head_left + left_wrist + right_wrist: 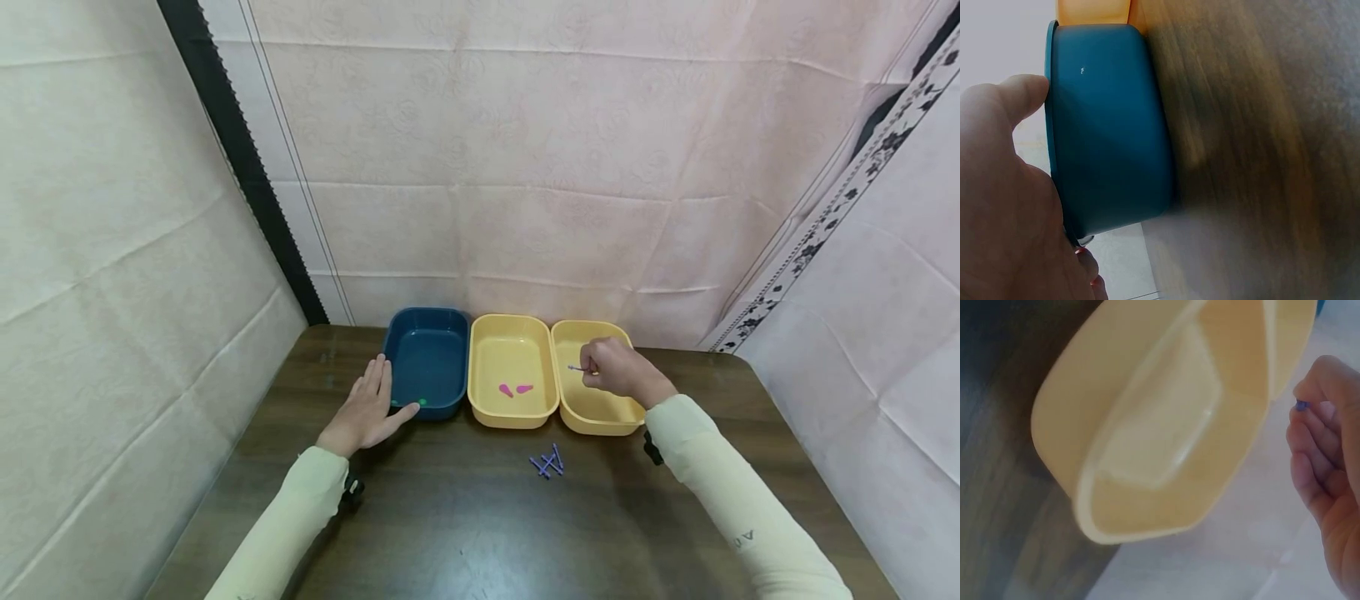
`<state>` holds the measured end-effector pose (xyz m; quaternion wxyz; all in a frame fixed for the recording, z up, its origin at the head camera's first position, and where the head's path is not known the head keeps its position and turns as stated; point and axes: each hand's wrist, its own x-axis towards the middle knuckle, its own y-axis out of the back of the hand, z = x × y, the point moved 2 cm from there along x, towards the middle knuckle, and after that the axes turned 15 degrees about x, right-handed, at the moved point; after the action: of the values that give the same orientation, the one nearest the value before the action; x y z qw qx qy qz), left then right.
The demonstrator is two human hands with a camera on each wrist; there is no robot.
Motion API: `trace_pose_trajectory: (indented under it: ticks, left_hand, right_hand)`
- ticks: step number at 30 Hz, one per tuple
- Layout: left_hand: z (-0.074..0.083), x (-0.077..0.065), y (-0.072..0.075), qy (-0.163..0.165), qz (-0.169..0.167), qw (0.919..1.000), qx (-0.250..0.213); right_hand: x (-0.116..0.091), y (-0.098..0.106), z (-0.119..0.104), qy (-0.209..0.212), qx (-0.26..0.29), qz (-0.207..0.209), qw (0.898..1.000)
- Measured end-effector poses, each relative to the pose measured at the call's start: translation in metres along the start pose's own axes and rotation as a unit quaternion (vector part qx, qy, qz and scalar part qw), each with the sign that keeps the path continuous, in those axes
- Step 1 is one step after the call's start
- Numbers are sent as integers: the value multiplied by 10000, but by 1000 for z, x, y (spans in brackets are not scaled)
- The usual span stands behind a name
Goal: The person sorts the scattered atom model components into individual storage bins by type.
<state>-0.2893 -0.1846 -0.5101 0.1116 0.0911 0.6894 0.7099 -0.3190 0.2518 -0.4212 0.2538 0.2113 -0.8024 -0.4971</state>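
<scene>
Pinching a purple stick point(575, 367) between thumb and curled fingers of the right hand point(618, 367), held over the right tub point(600, 408). Resting the left hand point(367, 412) on the blue tub point(427, 350), fingers straight along its left rim, thumb spread apart onto the near rim, not clamped. Lined up side by side, with little or no gap between rims: blue tub, middle tub point(512, 350), right tub. Backed close to the cloth point(525, 167) at the far edge of the table point(465, 533). Leaving a wide stretch of wood in front, with a small sticks pile point(547, 461) just before the middle and right tubs. Lying inside the middle tub, near its front: two pink pieces point(524, 389), apart. Covered by fingers: the stick's other end, with only a tiny tip showing in the right wrist view. Hard to judge: stick height above the tub floor; exact count in the crossed pile. Too small to name: a green bit point(422, 402) at the blue tub's near end. Cut off in the right wrist view: right hand, at the frame's side. Hidden in the left wrist view: blue tub's inside.
</scene>
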Motion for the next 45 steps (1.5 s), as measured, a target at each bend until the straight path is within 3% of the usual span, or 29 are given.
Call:
trace_pose_trajectory:
  ticks: [7, 15, 21, 33, 37, 45]
  left_hand:
    - [3, -1, 0, -14, -62, 9999, -86]
    - [7, -5, 4, -58, 6, 9999, -122]
    - [6, -4, 5, -52, 8, 9999, -153]
    - [6, -6, 7, -71, 38, 9999, -146]
    - [6, -6, 7, -76, -6, 9999, -105]
    - [4, -4, 7, -75, 52, 9999, -136]
  right_hand:
    - [-5, -19, 12, -575, 70, -273, 9979]
    - [-13, -27, 17, -739, 144, -329, 9966]
    - [-16, -12, 8, -566, -8, -318, 9979]
    - [-28, 15, -39, -196, -53, -250, 9995]
    - [-35, 16, -53, 87, -67, -231, 9997]
    - [-46, 0, -68, 227, 147, -397, 9988]
